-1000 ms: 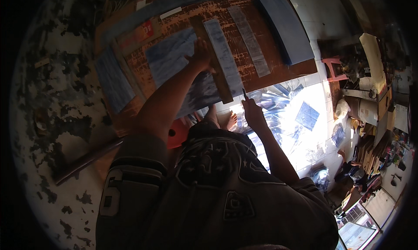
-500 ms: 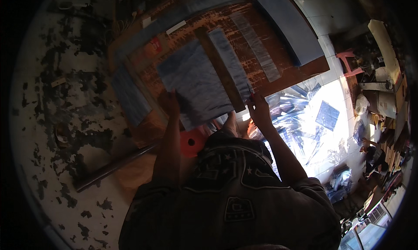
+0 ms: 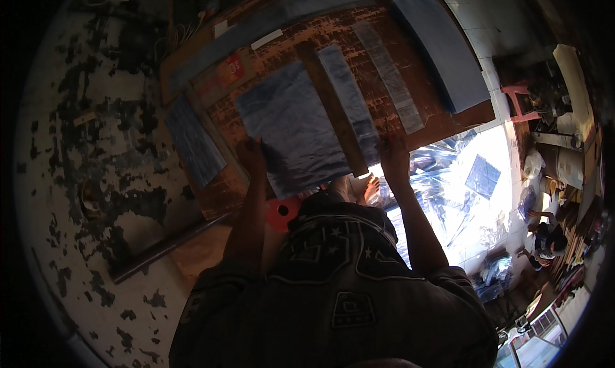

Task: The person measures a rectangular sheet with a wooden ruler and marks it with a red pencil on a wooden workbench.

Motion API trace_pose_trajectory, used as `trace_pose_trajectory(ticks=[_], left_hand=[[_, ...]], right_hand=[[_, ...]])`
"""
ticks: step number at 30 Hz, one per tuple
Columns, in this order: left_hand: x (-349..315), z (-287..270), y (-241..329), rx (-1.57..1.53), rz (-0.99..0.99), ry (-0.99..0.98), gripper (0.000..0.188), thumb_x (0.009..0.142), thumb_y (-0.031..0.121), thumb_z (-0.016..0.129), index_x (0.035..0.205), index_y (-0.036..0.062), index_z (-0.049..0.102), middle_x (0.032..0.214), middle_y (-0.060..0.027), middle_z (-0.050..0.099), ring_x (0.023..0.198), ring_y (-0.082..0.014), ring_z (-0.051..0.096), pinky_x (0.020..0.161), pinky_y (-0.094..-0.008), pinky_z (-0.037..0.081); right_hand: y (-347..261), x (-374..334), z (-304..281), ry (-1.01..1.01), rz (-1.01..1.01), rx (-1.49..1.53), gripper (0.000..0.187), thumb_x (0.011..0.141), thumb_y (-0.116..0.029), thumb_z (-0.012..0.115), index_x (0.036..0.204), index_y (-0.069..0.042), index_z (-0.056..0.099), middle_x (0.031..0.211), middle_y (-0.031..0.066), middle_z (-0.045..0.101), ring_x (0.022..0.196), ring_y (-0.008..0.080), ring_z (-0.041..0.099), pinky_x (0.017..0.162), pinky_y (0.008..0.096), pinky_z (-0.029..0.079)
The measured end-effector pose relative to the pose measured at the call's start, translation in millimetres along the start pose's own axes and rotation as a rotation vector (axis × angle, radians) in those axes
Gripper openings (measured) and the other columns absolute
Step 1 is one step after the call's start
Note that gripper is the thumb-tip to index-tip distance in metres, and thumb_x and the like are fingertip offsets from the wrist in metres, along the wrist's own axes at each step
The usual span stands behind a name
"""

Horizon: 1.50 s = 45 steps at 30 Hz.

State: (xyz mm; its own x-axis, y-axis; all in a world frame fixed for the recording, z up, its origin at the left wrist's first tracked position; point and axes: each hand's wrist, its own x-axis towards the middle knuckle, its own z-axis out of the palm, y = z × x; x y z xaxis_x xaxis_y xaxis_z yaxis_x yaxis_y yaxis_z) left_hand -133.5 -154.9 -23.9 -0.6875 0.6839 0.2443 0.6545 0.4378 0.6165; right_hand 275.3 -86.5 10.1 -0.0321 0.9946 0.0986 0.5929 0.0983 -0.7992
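The left hand (image 3: pixel 251 156) is at the eight o'clock edge of the blue sheet (image 3: pixel 282 121), the right hand (image 3: pixel 394 158) near four; in this dimness I cannot tell how closed either hand's fingers are. The sheet lies on the worn brown tabletop (image 3: pixel 419 80), a brown bar (image 3: pixel 333 112) across it from twelve toward five. Outward at two come a translucent strip (image 3: pixel 389 73), then a thick blue slab (image 3: pixel 442 54).
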Motion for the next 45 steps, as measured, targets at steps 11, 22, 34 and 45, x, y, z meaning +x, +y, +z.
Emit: trace_pose_trajectory(ticks=[11, 22, 34, 45], left_hand=[[9.2, -8.5, 9.4, 0.2, -0.238, -0.153, 0.045, 0.085, 0.036, 0.079, 0.1, -0.0033, 0.064, 0.099, -0.0177, 0.064, 0.095, -0.0345, 0.062, 0.084, -0.0446, 0.048], [14.1, -4.8, 25.3, 0.144, -0.141, -0.063, 0.045, 0.09, 0.035, 0.075, 0.11, -0.0028, 0.061, 0.11, -0.0204, 0.061, 0.104, -0.0363, 0.06, 0.09, -0.0456, 0.046], [-16.2, 77.5, 178.6, 0.15, 0.555, -0.618, 0.109, 0.084, 0.057, 0.072, 0.158, 0.0001, 0.016, 0.159, -0.0328, 0.021, 0.149, -0.049, 0.019, 0.116, -0.0642, 0.021], [-23.2, 91.5, 172.3, 0.206, 0.587, -0.654, 0.116, 0.081, 0.065, 0.07, 0.161, 0.0066, 0.011, 0.166, -0.0251, 0.006, 0.152, -0.0493, 0.006, 0.115, -0.0703, 0.012]], right_hand=[[-3.0, 16.9, 11.8, -0.079, 0.064, -0.125, 0.019, 0.097, -0.017, 0.059, 0.112, -0.006, 0.064, 0.1, 0.0199, 0.067, 0.095, 0.0393, 0.067, 0.078, 0.0483, 0.054], [-7.8, 20.1, 10.9, -0.106, 0.092, -0.137, 0.041, 0.084, -0.024, 0.072, 0.117, -0.006, 0.058, 0.105, 0.0224, 0.06, 0.093, 0.044, 0.063, 0.075, 0.0511, 0.052], [-3.7, 18.7, 14.9, -0.117, 0.078, -0.17, 0.043, 0.083, -0.026, 0.072, 0.118, -0.007, 0.055, 0.105, 0.0226, 0.058, 0.091, 0.0436, 0.064, 0.072, 0.0509, 0.053], [5.0, 34.5, 7.6, -0.19, 0.009, 0.126, 0.023, 0.085, -0.015, 0.071, 0.097, 0.002, 0.062, 0.076, 0.0152, 0.063, 0.07, 0.0217, 0.06, 0.065, 0.037, 0.046]])
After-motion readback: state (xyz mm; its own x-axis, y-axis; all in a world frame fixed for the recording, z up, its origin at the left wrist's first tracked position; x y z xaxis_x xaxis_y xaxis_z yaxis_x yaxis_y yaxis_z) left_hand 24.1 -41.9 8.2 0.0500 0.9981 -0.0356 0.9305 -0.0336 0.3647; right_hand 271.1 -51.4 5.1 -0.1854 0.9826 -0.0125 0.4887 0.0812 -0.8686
